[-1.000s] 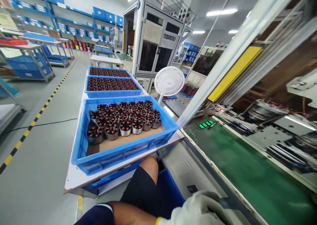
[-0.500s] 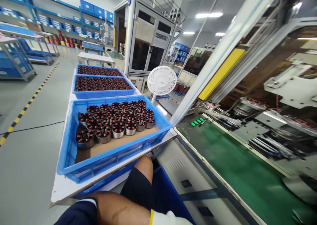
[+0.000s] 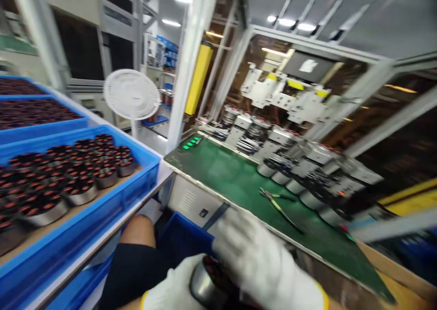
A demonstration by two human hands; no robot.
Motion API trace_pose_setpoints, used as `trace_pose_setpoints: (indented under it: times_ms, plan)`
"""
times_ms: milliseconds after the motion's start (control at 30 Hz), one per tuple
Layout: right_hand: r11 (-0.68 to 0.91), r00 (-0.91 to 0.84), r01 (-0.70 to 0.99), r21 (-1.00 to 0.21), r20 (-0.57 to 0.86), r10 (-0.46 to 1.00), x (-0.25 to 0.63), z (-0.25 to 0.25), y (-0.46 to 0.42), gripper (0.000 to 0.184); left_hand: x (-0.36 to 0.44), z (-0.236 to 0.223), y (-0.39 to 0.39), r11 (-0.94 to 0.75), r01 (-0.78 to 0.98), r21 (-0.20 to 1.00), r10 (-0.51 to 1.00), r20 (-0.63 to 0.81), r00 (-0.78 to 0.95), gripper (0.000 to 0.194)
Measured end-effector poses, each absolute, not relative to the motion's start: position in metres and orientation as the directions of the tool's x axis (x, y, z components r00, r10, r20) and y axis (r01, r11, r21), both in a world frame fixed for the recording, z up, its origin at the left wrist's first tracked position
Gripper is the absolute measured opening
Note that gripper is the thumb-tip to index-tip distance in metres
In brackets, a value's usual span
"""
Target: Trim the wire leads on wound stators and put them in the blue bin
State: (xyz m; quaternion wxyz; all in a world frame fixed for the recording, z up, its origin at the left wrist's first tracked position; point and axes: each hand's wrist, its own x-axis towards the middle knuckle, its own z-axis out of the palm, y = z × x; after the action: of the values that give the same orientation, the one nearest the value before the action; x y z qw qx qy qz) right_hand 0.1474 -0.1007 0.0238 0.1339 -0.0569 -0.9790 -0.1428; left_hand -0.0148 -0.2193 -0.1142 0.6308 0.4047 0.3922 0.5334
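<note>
Left hand point(image 3: 172, 286), in a white knit glove w/ yellow cuff trim, is clamped around a wound stator point(image 3: 205, 286) at btm ctr of view; its bare metal outer wall shows, the core is dark. Right hand point(image 3: 254, 257), same type of glove, is right next to it, blurred; can't tell if it's gripping or touching the stator. Blue tray point(image 3: 109, 219) on L side, on a white table, holds more stators point(image 3: 82, 189) w/ dark cores & copper-colored windings, set close tog. Two more full trays point(image 3: 41, 130) sit behind it. White fan point(image 3: 131, 94) stands just past the tray's far RH corner. To the R: green work surface point(image 3: 225, 178) w/ pliers point(image 3: 272, 199) lying handles apart, nr a row of metal cylinders point(image 3: 295, 186) along the machine point(image 3: 269, 134). Four green-lit segments point(image 3: 191, 143) glow at the far L corner.
</note>
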Motion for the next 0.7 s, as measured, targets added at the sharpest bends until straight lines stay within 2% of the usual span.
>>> trace_pose_setpoints:
  times_ms: [67, 100, 167, 233, 367, 500, 600, 700]
  plan:
    - [0.852, -0.847, 0.472, 0.228, 0.387, 0.365, 0.168, 0.041, -0.056, 0.070, -0.023, -0.120, -0.217, 0.197, -0.344, 0.918, 0.978, -0.161, 0.131, 0.065]
    - [0.774, -0.777, 0.599, 0.206, 0.385, 0.498, 0.183, 0.044, -0.033, 0.080, -0.026, -0.121, -0.215, 0.228, -0.349, 0.909, 0.972, -0.191, 0.138, 0.064]
    - [0.640, -0.662, 0.747, 0.180, 0.296, 0.689, 0.215, 0.040, 0.010, 0.081, -0.029, -0.117, -0.211, 0.244, -0.394, 0.886, 0.968, -0.201, 0.147, 0.057]
    - [0.535, -0.553, 0.833, 0.141, 0.232, 0.800, 0.241, 0.027, 0.041, 0.078, -0.028, -0.107, -0.208, 0.227, -0.480, 0.847, 0.973, -0.183, 0.137, 0.049]
    - [0.488, -0.504, 0.864, 0.127, 0.179, 0.845, 0.266, 0.002, 0.056, 0.065, -0.026, -0.086, -0.209, 0.204, -0.617, 0.760, 0.979, -0.172, 0.112, 0.043]
    - [0.587, -0.625, 0.778, 0.225, 0.184, 0.758, 0.269, -0.004, 0.025, 0.068, -0.028, -0.080, -0.209, 0.217, -0.684, 0.696, 0.975, -0.194, 0.112, 0.045]
    - [0.633, -0.692, 0.719, 0.287, 0.220, 0.688, 0.275, -0.008, 0.000, 0.072, -0.027, -0.080, -0.207, 0.232, -0.686, 0.689, 0.969, -0.221, 0.106, 0.044]
    - [0.602, -0.689, 0.717, 0.351, 0.229, 0.687, 0.283, -0.013, -0.017, 0.063, -0.022, -0.082, -0.205, 0.263, -0.659, 0.705, 0.961, -0.251, 0.115, 0.047]
